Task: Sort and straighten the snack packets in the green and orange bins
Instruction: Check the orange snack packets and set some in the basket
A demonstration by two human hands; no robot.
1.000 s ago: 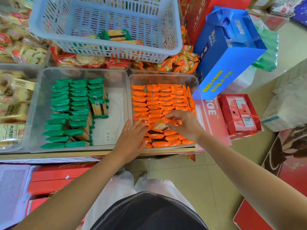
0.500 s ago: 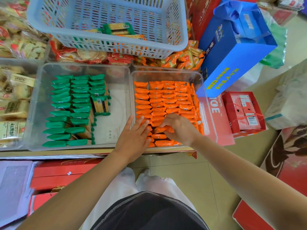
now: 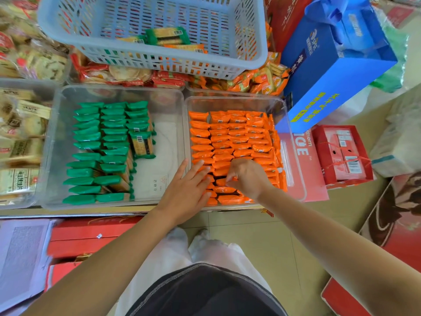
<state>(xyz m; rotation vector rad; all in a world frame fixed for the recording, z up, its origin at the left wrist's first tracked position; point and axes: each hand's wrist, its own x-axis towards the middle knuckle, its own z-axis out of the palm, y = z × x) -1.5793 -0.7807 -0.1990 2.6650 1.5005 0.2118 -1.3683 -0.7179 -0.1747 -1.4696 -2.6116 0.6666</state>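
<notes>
Orange packets (image 3: 227,137) are mostly sitting in neat rows in the orange bin (image 3: 234,103); we're tidying its near end. Left hand (image 3: 184,195) is pressing flat on them, fingers straight; right hand (image 3: 248,179) is pinching one. Left of it, the green bin (image 3: 164,142) is sitting half filled, with one green packet (image 3: 142,144) lying turned. The basket (image 3: 159,58) beyond is holding leftovers.
</notes>
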